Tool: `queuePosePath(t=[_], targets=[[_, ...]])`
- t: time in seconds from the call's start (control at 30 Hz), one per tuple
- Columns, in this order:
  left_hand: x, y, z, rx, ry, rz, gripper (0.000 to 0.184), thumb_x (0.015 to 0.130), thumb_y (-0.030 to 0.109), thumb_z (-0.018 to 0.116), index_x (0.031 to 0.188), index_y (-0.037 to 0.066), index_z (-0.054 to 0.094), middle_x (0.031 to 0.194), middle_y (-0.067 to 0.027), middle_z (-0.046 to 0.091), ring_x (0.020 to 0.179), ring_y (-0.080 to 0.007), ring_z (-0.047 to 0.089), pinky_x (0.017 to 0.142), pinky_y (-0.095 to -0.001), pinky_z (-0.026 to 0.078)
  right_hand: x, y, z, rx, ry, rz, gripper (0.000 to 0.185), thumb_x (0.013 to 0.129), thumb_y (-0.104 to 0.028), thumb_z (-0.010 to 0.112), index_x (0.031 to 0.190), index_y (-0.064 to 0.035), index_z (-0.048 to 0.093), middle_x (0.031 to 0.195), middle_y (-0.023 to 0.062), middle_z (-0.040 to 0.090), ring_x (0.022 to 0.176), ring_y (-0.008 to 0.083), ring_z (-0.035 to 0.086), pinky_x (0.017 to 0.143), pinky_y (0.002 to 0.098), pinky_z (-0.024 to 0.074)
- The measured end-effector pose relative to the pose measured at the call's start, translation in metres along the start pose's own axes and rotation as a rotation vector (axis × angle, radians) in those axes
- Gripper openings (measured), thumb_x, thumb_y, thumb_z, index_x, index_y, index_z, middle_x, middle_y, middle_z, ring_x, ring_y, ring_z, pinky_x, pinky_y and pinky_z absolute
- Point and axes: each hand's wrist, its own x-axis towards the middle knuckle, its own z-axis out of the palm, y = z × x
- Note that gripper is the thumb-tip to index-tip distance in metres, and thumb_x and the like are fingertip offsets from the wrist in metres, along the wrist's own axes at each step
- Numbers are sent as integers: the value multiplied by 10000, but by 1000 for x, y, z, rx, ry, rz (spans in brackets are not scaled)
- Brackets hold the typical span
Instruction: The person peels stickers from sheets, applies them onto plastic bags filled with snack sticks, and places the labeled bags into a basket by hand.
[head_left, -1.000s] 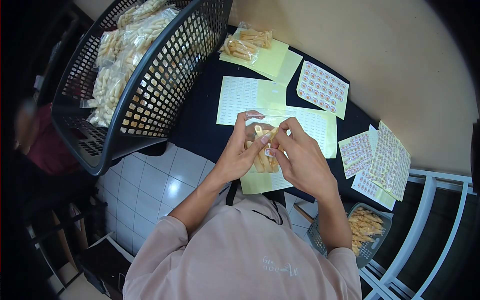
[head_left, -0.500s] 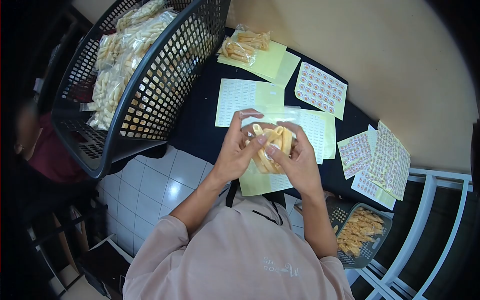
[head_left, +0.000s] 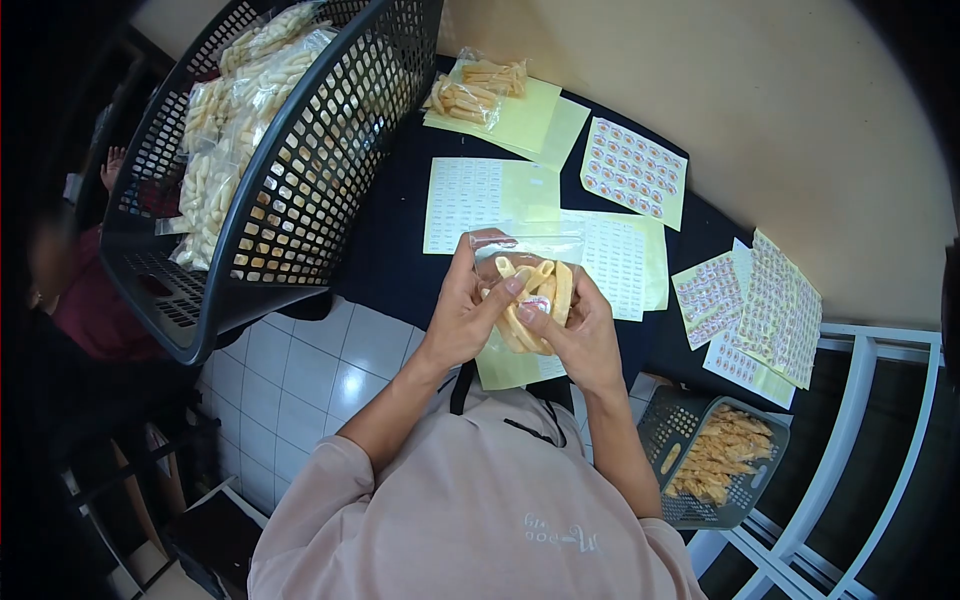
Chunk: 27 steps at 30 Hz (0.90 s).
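Where the wearer's pale shirt (head_left: pixel 460 500) ends, a small clear bag (head_left: pixel 561 290) of pale yellow, hollow snack sticks is held above the near edge of a dark-covered table (head_left: pixel 385 235). The left hand (head_left: pixel 460 318) grips its left side, and the right hand (head_left: pixel 592 338) its right, thumbs in front and fingers curled around behind. A small printed label (head_left: pixel 537 302) shows beside the right thumb. The bag looks light, its film thin and slick, its sticks stiff and probably brittle; a gentle hold at both sides, thumbs pressing lightly, should suit it better than a squeeze.

Under the hands is a yellow sheet (head_left: pixel 508 368). To the right, below table level, a grey basket (head_left: pixel 657 425) holds golden pieces. Left, a large dark basket (head_left: pixel 229 245) tilts, filled with bags of paler sticks. Beyond it, partly hidden, is another person (head_left: pixel 100 310) in maroon.

Farther over the table lie printed sheets (head_left: pixel 463 205), a sheet of round stickers (head_left: pixel 635 172) and, at the far end, filled bags (head_left: pixel 465 103) on yellow paper (head_left: pixel 535 120).
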Motion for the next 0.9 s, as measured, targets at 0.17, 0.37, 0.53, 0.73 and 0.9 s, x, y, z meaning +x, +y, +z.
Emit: queuePosePath(t=[0.17, 0.37, 0.53, 0.73, 0.9], targets=[[-7, -12, -5, 70, 4, -10, 382, 941, 28, 544, 1269, 20, 348, 1127, -134, 572, 1076, -165, 576, 893, -290, 483, -3, 9, 3, 35, 31, -17, 407, 846, -81, 714, 1183, 39, 521, 1027, 90, 626, 915, 127, 619, 800, 263, 521], [-10, -16, -6, -13, 21, -79, 369, 946, 32, 539, 1266, 19, 356, 1128, -119, 565, 1062, -158, 575, 897, -288, 477, -3, 20, 3, 42, 111, 18, 288, 872, -66, 682, 1121, 46, 590, 995, 88, 651, 886, 110, 618, 763, 249, 507], [-11, -22, -8, 47, 10, -56, 367, 955, 40, 527, 1273, 24, 344, 1144, -139, 576, 1056, -157, 578, 888, -290, 485, -2, 27, -1, 17, 115, 45, 267, 893, -75, 660, 1124, 42, 595, 1001, 95, 652, 882, 112, 620, 745, 237, 507], [-15, -21, -7, -69, 61, -126, 395, 969, 51, 507, 1314, 48, 314, 1164, -152, 579, 1046, -160, 596, 855, -272, 510, -6, 35, 0, -40, 57, -1, 425, 826, -82, 731, 1173, 58, 529, 1058, 143, 641, 907, 137, 635, 765, 265, 532], [-20, -34, -28, -353, 265, -279, 465, 934, 42, 517, 1362, 59, 334, 1194, -158, 575, 1038, -214, 618, 936, -343, 486, -14, 54, 6, -20, 49, 55, 500, 847, -1, 671, 1282, 27, 426, 1168, 163, 579, 968, 188, 628, 805, 297, 546]])
